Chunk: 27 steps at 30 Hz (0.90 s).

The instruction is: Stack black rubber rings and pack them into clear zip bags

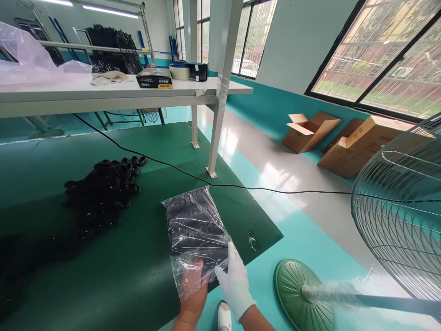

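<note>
A clear plastic bag holds a flat, dark stack with fine ribbed lines; I cannot make out what the pieces are. My left hand, bare, grips the near end of the bag, and loose film lies over part of its fingers. At the bag's near right corner is my right hand in a white glove, thumb and fingers on either side of the edge. The bag is held above the green mat, tilted with its far end away from me.
Black round parts lie piled on the green mat. A black cable crosses the floor. To the right stands a caged fan on a green base. Ahead are a white table and cardboard boxes.
</note>
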{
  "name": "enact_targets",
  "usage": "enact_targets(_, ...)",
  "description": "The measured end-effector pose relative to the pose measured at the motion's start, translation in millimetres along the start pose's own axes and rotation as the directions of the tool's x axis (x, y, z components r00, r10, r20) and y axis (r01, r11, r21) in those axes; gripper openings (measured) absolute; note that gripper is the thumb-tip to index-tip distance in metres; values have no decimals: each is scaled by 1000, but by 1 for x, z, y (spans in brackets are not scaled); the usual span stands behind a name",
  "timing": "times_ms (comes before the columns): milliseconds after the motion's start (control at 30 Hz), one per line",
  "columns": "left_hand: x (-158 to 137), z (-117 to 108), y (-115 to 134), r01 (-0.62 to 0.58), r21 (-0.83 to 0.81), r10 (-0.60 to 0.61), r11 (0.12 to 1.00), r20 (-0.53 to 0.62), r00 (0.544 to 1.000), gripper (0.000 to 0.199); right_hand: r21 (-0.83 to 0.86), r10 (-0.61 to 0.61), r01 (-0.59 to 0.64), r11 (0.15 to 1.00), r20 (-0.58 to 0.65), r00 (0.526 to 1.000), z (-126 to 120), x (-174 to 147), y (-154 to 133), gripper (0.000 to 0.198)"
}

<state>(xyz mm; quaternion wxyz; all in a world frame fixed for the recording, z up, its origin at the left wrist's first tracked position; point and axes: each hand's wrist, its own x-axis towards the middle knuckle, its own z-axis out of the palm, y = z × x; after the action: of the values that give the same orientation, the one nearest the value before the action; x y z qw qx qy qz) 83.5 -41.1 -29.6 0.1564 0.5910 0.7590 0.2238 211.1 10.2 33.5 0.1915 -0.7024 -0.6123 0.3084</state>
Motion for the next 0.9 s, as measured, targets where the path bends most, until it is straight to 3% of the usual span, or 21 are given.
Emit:
enact_targets(100,0,1,2,47,72,-50,996,35,998,41,190,31,-40,981,49,998,-1,-6,13,60)
enact_targets(233,3,-1,15,-17,166,-3,986,122,993,41,230,-61,28,973,139,988,-4,-12,32,61)
enact_targets(367,8,-2,28,-17,267,-25,963,153,988,44,280,-165,137,950,77,983,-11,-12,47,62)
enact_targets(633,7,-7,30,-133,292,90,947,155,984,42,376,-194,194,906,-39,980,-11,-18,62,52)
enact_targets(733,7,-8,31,-114,312,67,943,157,985,40,377,-158,184,908,-100,982,-12,-15,63,45)
enact_targets(900,6,-12,22,-25,292,-39,956,212,977,45,257,-271,253,933,37,962,-18,-15,67,45)
